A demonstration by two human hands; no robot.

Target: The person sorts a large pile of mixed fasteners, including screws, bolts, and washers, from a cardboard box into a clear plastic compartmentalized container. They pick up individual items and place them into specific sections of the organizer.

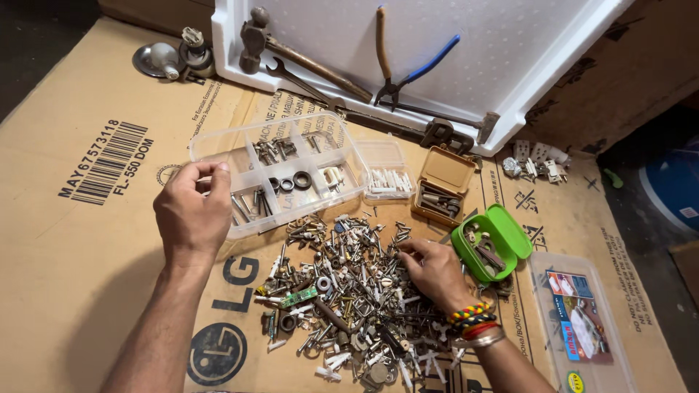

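My left hand (193,211) hovers over the near left corner of a clear plastic compartment box (218,149), thumb and fingers pinched together; whether a small part sits between them I cannot tell. The box holds screws, washers and small fittings in separate cells. My right hand (435,271), with beaded and metal bracelets on the wrist, rests on a large heap of mixed screws, bolts, nuts and wall plugs (342,291) spread on flattened cardboard (80,276), its fingertips digging into the heap.
An open green case (502,236) and an open tan case (444,182) with small parts lie right of the heap. A white foam tray (510,73) at the back holds a hammer, wrench and pliers. A lidded clear box (582,320) sits at the right.
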